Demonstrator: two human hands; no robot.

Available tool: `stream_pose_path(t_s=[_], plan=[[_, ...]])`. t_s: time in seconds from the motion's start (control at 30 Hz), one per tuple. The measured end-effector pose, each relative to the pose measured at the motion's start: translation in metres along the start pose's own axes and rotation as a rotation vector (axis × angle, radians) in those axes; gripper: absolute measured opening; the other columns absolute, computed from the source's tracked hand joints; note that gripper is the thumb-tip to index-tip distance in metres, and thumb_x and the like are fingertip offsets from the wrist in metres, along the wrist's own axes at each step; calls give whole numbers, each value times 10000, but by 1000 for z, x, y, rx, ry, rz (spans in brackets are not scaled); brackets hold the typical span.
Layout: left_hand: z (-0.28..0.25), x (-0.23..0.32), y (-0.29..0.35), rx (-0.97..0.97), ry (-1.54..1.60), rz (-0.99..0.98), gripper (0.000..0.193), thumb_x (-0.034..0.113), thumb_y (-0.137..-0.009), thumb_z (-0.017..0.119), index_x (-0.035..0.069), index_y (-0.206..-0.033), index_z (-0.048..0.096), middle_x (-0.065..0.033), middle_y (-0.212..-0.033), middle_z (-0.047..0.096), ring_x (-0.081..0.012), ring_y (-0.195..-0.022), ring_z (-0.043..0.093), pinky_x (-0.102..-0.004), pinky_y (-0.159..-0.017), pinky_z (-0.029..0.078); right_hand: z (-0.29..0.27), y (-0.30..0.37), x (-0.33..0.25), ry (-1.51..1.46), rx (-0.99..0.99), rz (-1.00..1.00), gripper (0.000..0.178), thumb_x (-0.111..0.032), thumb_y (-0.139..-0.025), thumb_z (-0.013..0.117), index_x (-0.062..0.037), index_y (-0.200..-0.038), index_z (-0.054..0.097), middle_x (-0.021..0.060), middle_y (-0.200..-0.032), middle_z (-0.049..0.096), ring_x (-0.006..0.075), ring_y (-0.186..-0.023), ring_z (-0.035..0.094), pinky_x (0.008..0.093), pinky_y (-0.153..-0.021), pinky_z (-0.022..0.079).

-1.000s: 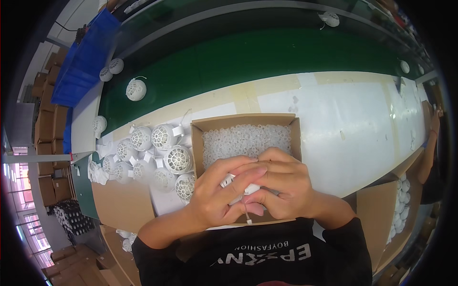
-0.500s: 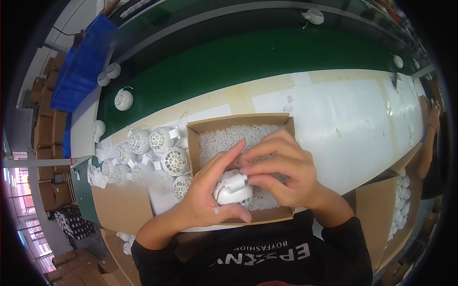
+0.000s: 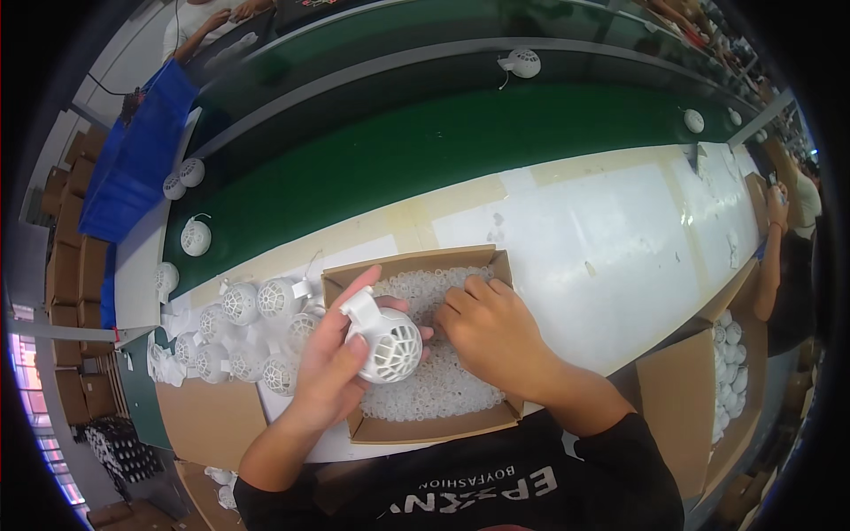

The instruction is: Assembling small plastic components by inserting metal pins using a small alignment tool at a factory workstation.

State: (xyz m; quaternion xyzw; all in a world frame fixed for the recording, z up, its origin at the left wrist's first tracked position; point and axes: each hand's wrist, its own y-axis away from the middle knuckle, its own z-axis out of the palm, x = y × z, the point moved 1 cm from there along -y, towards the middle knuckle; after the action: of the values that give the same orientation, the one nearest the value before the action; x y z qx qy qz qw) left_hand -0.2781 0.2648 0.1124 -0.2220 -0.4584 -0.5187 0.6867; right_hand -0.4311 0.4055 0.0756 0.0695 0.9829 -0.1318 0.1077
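Note:
My left hand is closed around a white plastic ball with a lattice front and a clip-like bracket on top. It holds the ball above the left part of an open cardboard box. Small clear plastic rings fill this box. Over the right side of the same box, my right hand has its fingers curled together and pointing down at the rings. Whatever is between those fingertips is hidden.
Several similar lattice balls cluster left of the box. Beyond the white tabletop runs a green conveyor belt carrying scattered balls. A blue bin stands far left. At right, a carton holds white balls, near another person's arm.
My right hand has left the ball and dropped to the rings in the box. My left hand has moved left and turned the ball, so its lattice shows. The whole view has shifted.

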Motion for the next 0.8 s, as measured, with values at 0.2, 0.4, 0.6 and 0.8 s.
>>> stream_pose_path(t_s=[0.2,0.4,0.6,0.8], plan=[[-22,-1,4,-77,-53,32,600,295,-965,656,61,-1437,369,-134,-1260,517,-326,-1171,599,-466,-944,541,-11,-7,3,-538,148,44,131,6,-727,744,-71,-769,647,50,-830,685,226,-775,642,342,-685,490],[-31,2,-6,-48,-760,385,507,239,-928,701,64,-1352,485,-141,-1206,525,-297,-1108,589,-402,-892,517,-19,-6,-1,-691,202,121,124,21,-761,753,-55,-843,701,73,-855,733,219,-722,674,326,-685,513],[-11,11,-3,-60,-1097,448,378,165,-860,747,63,-1203,624,-156,-1177,532,-307,-1134,551,-404,-967,449,-18,-7,0,-727,193,173,194,20,-776,764,-26,-964,755,106,-866,729,222,-725,670,301,-680,514],[-8,10,-2,-9,-1137,366,329,148,-819,785,75,-1126,691,-149,-1185,533,-304,-1133,562,-402,-960,464,-23,-8,2,-790,288,178,169,-7,-786,784,-26,-951,756,112,-894,732,223,-728,667,308,-670,522]])
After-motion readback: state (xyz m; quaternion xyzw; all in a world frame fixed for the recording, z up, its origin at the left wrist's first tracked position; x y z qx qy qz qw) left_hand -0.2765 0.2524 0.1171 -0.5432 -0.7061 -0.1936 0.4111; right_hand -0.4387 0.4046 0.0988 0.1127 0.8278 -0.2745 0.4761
